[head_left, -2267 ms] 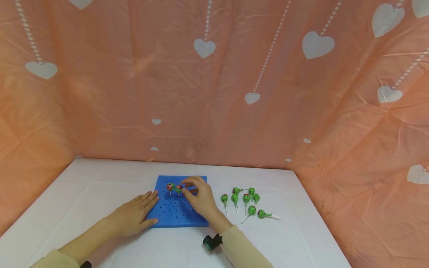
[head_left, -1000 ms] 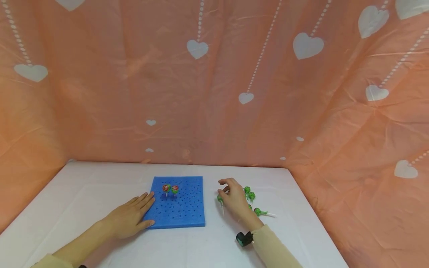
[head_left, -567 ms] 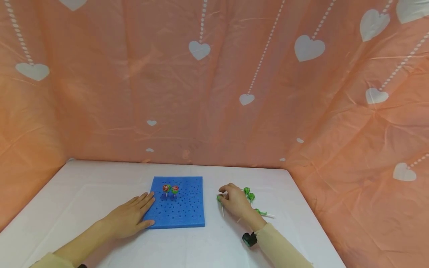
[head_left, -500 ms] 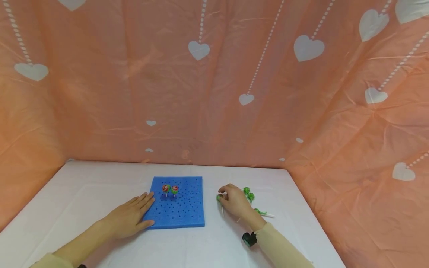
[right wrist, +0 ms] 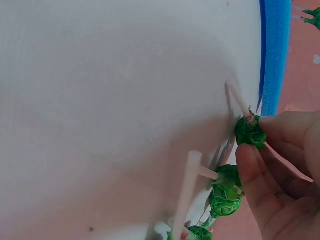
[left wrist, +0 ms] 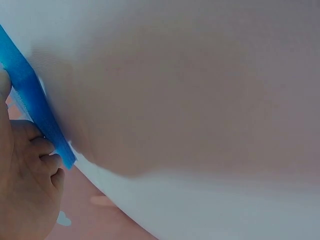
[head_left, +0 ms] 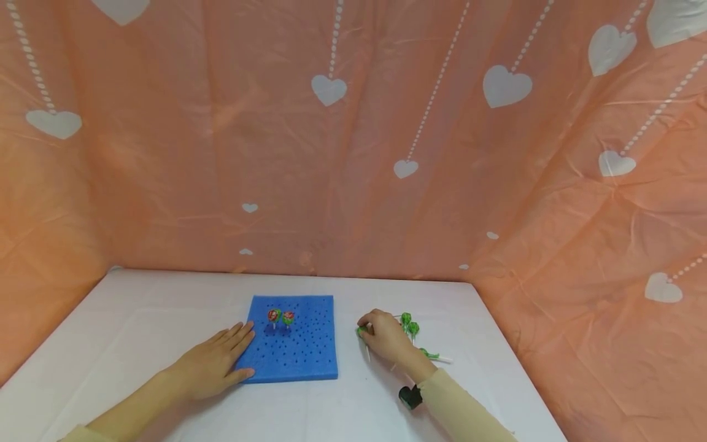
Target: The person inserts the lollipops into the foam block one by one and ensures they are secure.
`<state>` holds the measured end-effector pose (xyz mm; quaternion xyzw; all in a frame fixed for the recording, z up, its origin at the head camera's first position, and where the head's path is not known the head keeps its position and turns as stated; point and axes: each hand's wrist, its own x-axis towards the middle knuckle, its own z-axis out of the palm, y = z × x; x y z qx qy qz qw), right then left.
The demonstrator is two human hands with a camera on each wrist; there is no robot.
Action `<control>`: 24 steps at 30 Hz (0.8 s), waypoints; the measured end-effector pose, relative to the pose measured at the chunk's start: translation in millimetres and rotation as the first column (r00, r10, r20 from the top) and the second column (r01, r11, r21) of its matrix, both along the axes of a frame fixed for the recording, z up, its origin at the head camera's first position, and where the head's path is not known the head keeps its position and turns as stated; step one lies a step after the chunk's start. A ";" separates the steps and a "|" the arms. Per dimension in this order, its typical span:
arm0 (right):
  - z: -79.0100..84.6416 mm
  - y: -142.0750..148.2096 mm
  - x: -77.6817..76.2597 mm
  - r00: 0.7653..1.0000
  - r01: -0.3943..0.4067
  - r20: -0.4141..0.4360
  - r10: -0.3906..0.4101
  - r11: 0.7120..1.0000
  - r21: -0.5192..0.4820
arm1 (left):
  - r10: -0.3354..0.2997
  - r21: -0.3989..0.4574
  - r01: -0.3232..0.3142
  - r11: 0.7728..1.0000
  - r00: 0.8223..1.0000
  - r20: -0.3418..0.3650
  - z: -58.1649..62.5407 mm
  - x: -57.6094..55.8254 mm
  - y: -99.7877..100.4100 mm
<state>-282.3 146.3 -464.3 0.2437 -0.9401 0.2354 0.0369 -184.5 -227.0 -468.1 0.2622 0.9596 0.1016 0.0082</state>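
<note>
Two lollipops with red and green wrappers, the left lollipop [head_left: 274, 315] and the right lollipop [head_left: 288, 317], stand upright in a blue foam board [head_left: 304, 356] dotted with small holes. Flat along the board's left edge, my left hand [head_left: 215, 359] rests with straight fingers. My right hand [head_left: 389, 337] pinches the green-wrapped head of a lollipop [right wrist: 251, 132] between thumb and finger, to the right of the board. Its white stick points down toward the tabletop in the head view. The left wrist view shows the left fingers against the edge of the foam [left wrist: 37, 100].
More green lollipops lie beside and partly behind my right hand, among them one [head_left: 414, 328] at the back and one [head_left: 431, 355] near the wrist. A white cloth [head_left: 166, 301] covers the table. An orange curtain [head_left: 359, 215] with hearts surrounds the back and sides.
My right hand has left the upright lollipop on the board, moved right to the loose ones and taken hold of the leftmost. My left hand has stayed by the board's edge.
</note>
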 end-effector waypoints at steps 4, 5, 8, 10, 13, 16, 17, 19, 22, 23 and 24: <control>-0.2 -0.4 1.0 1.000 0.009 0.004 -0.009 1.000 0.002 | 0.004 -0.008 -0.004 1.000 1.000 0.002 -1.3 -0.6 -0.3; -0.4 -0.3 1.4 1.000 0.008 0.001 -0.008 1.000 0.001 | 0.004 -0.009 -0.004 1.000 1.000 0.001 -1.7 -0.8 -0.4; -0.9 -0.2 2.5 1.000 0.006 -0.005 -0.006 1.000 -0.009 | 0.004 -0.015 -0.004 1.000 1.000 -0.002 -2.6 -1.3 -0.8; -1.9 0.2 3.2 1.000 -0.002 -0.012 0.001 1.000 -0.017 | 0.001 -0.018 -0.001 1.000 1.000 -0.004 -3.0 -1.1 -1.0; -2.9 0.9 4.7 1.000 0.001 -0.012 -0.001 0.999 -0.043 | -0.001 -0.017 0.001 1.000 1.000 -0.008 -2.8 -0.2 -1.3; -2.4 1.6 6.5 1.000 0.004 -0.017 -0.005 0.996 -0.087 | 0.000 -0.013 0.000 1.000 1.000 -0.007 -2.0 0.3 -1.3; -2.4 1.7 7.1 1.000 0.005 -0.021 -0.007 0.995 -0.101 | 0.001 -0.012 -0.001 1.000 1.000 -0.006 -1.8 0.2 -1.2; -2.1 1.5 8.3 0.999 -0.007 -0.041 0.002 0.991 -0.131 | 0.001 -0.012 -0.001 1.000 1.000 -0.005 -1.9 0.0 -1.0; -2.0 0.1 10.1 0.997 -0.025 -0.071 0.013 0.984 -0.174 | 0.003 -0.011 -0.003 1.000 1.000 -0.007 -2.5 -0.2 -0.6; -1.7 -0.8 10.9 0.996 -0.031 -0.084 0.015 0.982 -0.187 | 0.003 -0.011 -0.003 1.000 1.000 -0.008 -2.8 -0.2 -0.5; -1.4 -1.7 11.7 0.996 -0.033 -0.086 0.016 0.978 -0.206 | 0.003 -0.009 -0.003 1.000 1.000 -0.007 -3.0 -0.1 -0.3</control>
